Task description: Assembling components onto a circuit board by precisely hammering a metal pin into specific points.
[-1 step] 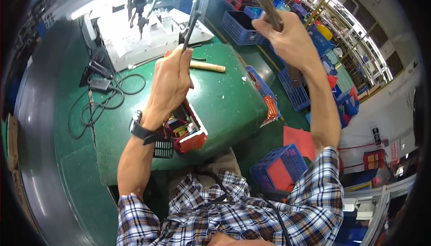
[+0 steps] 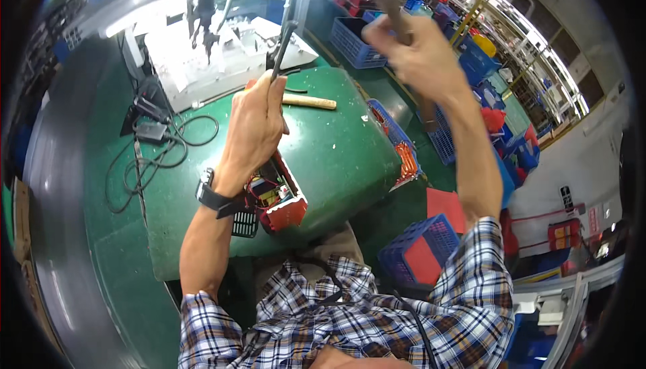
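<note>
Left fingers pinch a dark rod, right fingers grip a hammer; the red casing lies bodyward of the left fingers; best keep the rod's angle steady

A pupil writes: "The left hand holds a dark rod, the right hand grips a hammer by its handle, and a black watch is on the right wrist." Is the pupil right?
Not quite. The black watch is on the left wrist, as the head view shows. The left hand holds a dark rod, and the right hand grips a hammer by its handle.
</note>
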The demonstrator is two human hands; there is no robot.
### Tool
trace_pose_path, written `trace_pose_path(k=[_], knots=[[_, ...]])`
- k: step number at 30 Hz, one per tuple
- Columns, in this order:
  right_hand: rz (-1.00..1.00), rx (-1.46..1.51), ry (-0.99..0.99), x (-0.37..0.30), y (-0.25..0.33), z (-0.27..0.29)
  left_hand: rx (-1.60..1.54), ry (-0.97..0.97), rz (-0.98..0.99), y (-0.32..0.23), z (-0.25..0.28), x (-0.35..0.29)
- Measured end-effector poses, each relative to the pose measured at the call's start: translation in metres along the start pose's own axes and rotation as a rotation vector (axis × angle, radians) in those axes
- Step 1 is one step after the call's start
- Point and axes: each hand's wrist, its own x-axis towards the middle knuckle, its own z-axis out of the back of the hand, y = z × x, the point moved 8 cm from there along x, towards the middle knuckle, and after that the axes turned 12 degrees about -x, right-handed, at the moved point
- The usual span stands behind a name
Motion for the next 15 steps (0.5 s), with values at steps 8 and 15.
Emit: trace_pose_path(k=[8, 15], knots=[[0.055, 0.345, -0.047, 0.008, 0.043, -0.065, 0.036, 0.098, 0.071, 0.005, -0.015, -0.003], [0.105, 0.395, -0.135, 0.001, 0.034, -0.059, 0.39, -0.004, -0.229, -0.016, 0.031, -0.024]])
